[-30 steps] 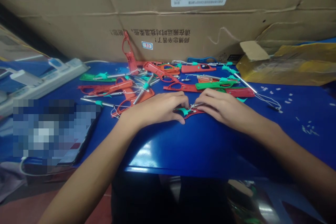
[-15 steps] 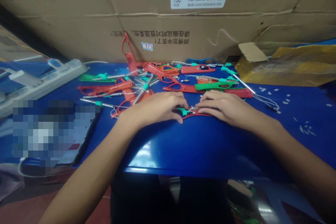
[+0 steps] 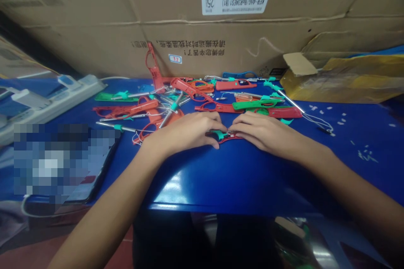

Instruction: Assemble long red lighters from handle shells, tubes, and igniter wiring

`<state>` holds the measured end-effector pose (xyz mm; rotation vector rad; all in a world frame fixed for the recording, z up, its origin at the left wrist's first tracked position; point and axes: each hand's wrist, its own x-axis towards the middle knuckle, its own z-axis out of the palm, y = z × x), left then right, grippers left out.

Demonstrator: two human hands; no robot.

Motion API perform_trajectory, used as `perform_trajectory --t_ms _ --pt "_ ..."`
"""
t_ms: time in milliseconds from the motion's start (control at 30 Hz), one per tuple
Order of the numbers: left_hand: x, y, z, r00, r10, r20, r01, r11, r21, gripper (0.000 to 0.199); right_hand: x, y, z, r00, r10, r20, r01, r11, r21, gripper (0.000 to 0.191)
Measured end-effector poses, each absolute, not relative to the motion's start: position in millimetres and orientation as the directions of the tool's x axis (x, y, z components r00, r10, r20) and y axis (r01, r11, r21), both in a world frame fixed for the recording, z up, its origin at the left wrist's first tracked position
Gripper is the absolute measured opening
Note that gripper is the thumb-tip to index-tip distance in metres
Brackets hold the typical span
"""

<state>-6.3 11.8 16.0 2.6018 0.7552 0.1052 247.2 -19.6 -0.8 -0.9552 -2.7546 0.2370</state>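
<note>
Red shell [image 3: 232, 136] is lying between both hands near the middle of the surface [image 3: 205, 176].
The left hand [image 3: 191, 133] is grasping its left end around a teal piece [image 3: 217, 135]; the right hand [image 3: 261, 130] is bunching its fingers over the other end, anything pinched being hidden. The shell seems part-filled, its cover not yet on. Loose parts [image 3: 189, 87] are crowding the far edge, leaving little room beyond the hands; a tablet [image 3: 72, 164] is occupying the near left corner.
</note>
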Motion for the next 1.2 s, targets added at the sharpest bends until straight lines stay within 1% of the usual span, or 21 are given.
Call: perform_trajectory --t_ms 100,267,500,567,667,833,933,1000,1033,1100,1167,1200 --pt "-6 12 16 0.848 0.529 -0.035 0.492 -0.762 0.421 0.042 248 -20 -2 -0.769 0.615 0.173 0.581 0.786 -0.212 0.032" --pt "-6 11 17 0.842 0.538 -0.031 0.498 -0.755 0.427 0.037 249 -19 -4 -0.785 0.586 0.201 0.563 0.810 -0.165 0.033" --pt "-6 12 17 0.825 0.562 -0.068 0.525 -0.716 0.460 0.035 246 -20 -6 -0.793 0.571 0.212 0.559 0.821 -0.119 0.033" --pt "-5 12 17 0.823 0.563 -0.073 0.526 -0.709 0.469 0.035 244 -21 -6 -0.788 0.584 0.194 0.568 0.812 -0.135 0.033" --pt "-6 12 16 0.818 0.570 -0.077 0.529 -0.694 0.488 0.037 244 -21 -2 -0.781 0.603 0.164 0.573 0.796 -0.195 0.032" --pt "-17 19 12 0.766 0.636 -0.094 0.583 -0.626 0.517 0.056 249 -21 3 -0.781 0.611 0.130 0.574 0.784 -0.238 0.034" --pt "-27 24 13 0.745 0.663 -0.076 0.596 -0.610 0.522 0.059 252 -21 4 -0.777 0.618 0.119 0.571 0.772 -0.277 0.035" --pt "-30 24 19 0.721 0.692 -0.028 0.608 -0.613 0.504 0.054 254 -21 4 -0.775 0.621 0.116 0.565 0.764 -0.312 0.035" --pt "-30 22 24 0.707 0.707 0.034 0.602 -0.626 0.495 0.048 256 -21 4 -0.770 0.627 0.118 0.565 0.757 -0.328 0.035" --pt "-28 19 33 0.663 0.710 0.236 0.556 -0.678 0.481 0.038 258 -21 5 -0.758 0.640 0.129 0.567 0.743 -0.356 0.036" --pt "-26 18 41 0.562 0.710 0.425 0.547 -0.704 0.452 0.047 261 -21 5 -0.743 0.653 0.149 0.571 0.734 -0.368 0.037" --pt "-26 18 43 0.529 0.710 0.465 0.562 -0.704 0.435 0.051 262 -21 5 -0.737 0.657 0.160 0.574 0.732 -0.367 0.037"
